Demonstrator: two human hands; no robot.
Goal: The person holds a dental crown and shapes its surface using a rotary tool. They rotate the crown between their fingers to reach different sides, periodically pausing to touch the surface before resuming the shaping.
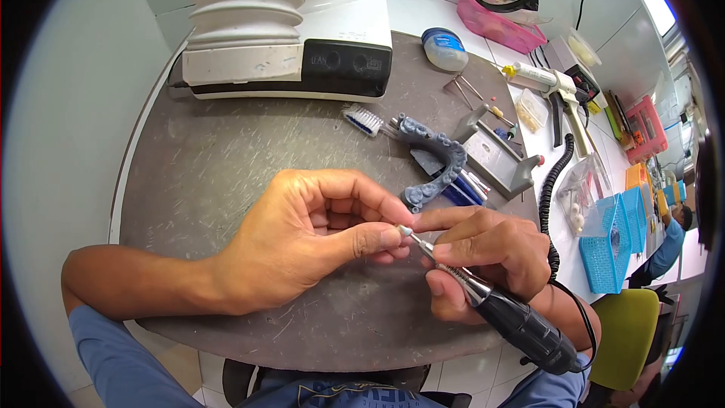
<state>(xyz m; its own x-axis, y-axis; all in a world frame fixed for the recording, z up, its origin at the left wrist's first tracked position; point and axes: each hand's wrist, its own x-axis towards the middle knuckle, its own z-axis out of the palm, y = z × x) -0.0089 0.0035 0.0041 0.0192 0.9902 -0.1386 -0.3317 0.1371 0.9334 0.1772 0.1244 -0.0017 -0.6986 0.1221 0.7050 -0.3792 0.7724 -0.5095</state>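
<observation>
- Handpiece, black-bodied with a metal nose, lies in the right hand above the near part of the grey-brown surface; its slim tip meets or nearly meets a small pale piece.
- Its long axis slants across the view: black rear end toward the lower right, near the wearer, and tip toward the upper left, away from the wearer.
- Left hand: fingers closed narrowly, pinching the pale piece at the thumb tip. Which way this piece points is too small to tell.
- Right hand: fingers wrapped round the metal nose, index finger reaching toward the left fingertips.
- Beyond the hands, a grey dental arch model rests beside a grey stand, with a white-bristled brush to the left of the model.
- At the back, a white machine with a black front panel sits under a ribbed hose.
- White tiled counter to the right: pink basket, coiled black cord, blue baskets.
- Farther right, a green chair and another person in blue.
</observation>
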